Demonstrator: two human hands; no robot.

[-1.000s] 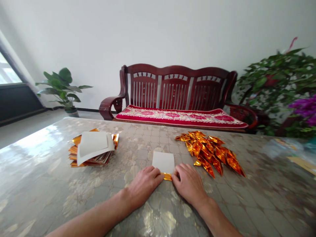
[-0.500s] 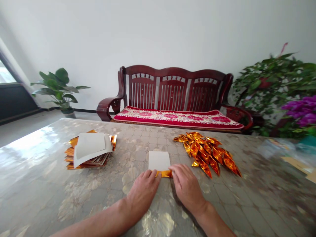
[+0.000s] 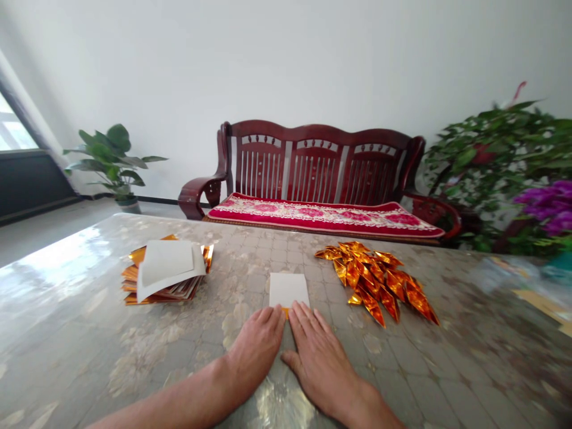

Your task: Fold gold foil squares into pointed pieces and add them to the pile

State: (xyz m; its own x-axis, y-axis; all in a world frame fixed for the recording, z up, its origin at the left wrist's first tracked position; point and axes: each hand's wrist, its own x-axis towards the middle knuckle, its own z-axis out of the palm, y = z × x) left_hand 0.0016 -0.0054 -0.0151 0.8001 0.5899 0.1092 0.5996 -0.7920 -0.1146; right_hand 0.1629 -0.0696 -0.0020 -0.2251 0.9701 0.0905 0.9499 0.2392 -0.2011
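Observation:
A sheet of foil paper point(image 3: 288, 289) lies on the table in front of me, white side up, with a narrow gold strip folded over at its near edge. My left hand point(image 3: 255, 336) has its fingers bunched together on the left end of that fold, holding the sheet. My right hand point(image 3: 319, 351) lies flat on the right part of the fold, fingers stretched out and thumb apart. Most of the gold strip is hidden under both hands; only a bit shows between them.
To the left is a stack of foil papers point(image 3: 166, 262). Several folded gold foil pieces point(image 3: 375, 277) are piled on the right. Clear plastic point(image 3: 504, 273) sits at the table's right side. Beyond the patterned table point(image 3: 179, 369) stands a wooden bench point(image 3: 315, 161), with potted plants point(image 3: 109, 155) either side.
My right hand has gone from gripping the fold's right end to lying flat across it, further left. It now covers most of the gold strip. My left hand has barely moved.

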